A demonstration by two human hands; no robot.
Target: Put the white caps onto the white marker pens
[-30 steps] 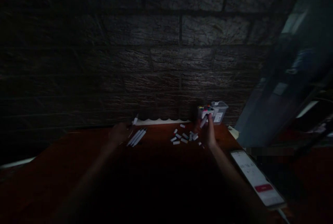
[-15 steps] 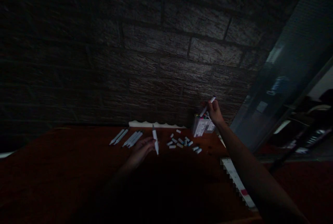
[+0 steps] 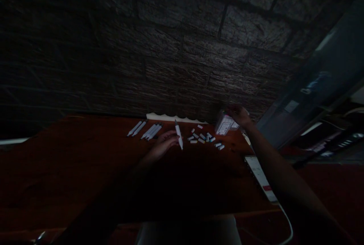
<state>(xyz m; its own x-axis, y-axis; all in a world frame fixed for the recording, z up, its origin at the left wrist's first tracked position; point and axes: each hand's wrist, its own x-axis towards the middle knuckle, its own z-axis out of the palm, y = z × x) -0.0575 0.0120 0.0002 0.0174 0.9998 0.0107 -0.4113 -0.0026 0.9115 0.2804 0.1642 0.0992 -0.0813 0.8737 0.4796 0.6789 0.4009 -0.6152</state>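
My left hand (image 3: 166,142) is closed around a white marker (image 3: 179,135), which stands nearly upright over the table with its caps off and a dark tip at the top. My right hand (image 3: 239,115) is at the top of a clear case of markers (image 3: 224,124) by the wall. Its fingers are bent down over the case's upper edge; dimness hides what they grip. Between the hands lie several loose marker caps (image 3: 201,136). Left of my left hand, several uncapped white markers (image 3: 152,131) lie side by side in two groups.
The wooden table (image 3: 85,169) meets a dark stone-block wall (image 3: 182,47). A white wavy-edged strip (image 3: 167,117) lies along the wall. Under my right forearm is a phone (image 3: 260,176) with a lit screen and a white cable (image 3: 288,220). A pale seat (image 3: 187,233) shows below the table edge.
The view has tilted down. My right hand has lowered onto the case; the marker it held above the case no longer shows clearly. My left hand still holds its marker.
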